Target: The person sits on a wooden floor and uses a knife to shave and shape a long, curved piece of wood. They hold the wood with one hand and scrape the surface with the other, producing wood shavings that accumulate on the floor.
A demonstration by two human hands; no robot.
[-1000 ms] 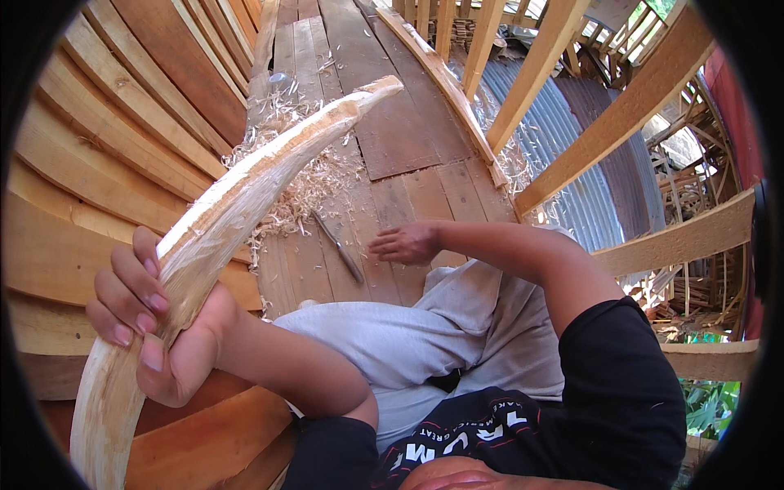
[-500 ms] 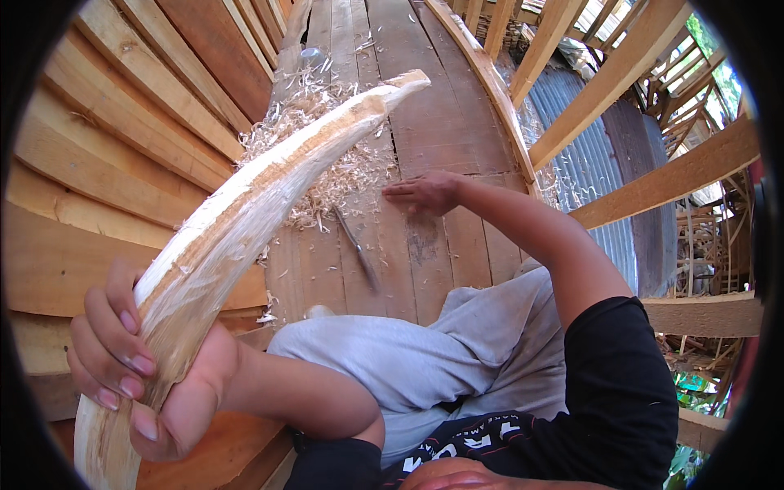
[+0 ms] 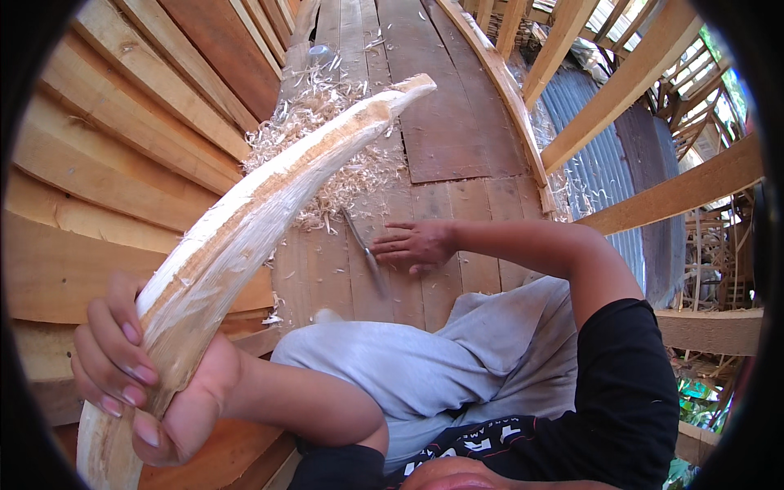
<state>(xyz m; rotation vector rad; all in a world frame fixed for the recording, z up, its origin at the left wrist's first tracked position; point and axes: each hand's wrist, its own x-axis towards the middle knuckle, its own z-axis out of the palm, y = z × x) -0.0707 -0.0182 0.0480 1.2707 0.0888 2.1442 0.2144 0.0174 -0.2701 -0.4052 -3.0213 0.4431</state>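
My left hand [image 3: 155, 384] is wrapped round the lower part of a long, curved piece of pale wood [image 3: 253, 204]. The wood slants up to the right and narrows to a knobbed tip; its surface is rough and whittled, with a brownish strip along it. Low over the floorboards is my right hand [image 3: 418, 247], with fingers stretched out to the left and nothing in them. Just beyond those fingertips lies a slim, knife-like tool [image 3: 363, 247] with a narrow dark end and a blurred, wider greyish end. Whether the fingertips touch it is hard to tell.
Curly wood shavings [image 3: 359, 175] lie heaped on the plank floor [image 3: 457, 147]. A small clear container [image 3: 319, 55] stands beyond them. Upright boards [image 3: 106, 180] line the left side. Wooden rails [image 3: 678, 192] and corrugated metal sheeting [image 3: 608, 163] are on the right. My legs in grey trousers [image 3: 425, 351] are folded in front.
My right hand has come nearer to me over the floor, down beside the knife-like tool. The left hand keeps its grip on the wood, and the view has shifted slightly.
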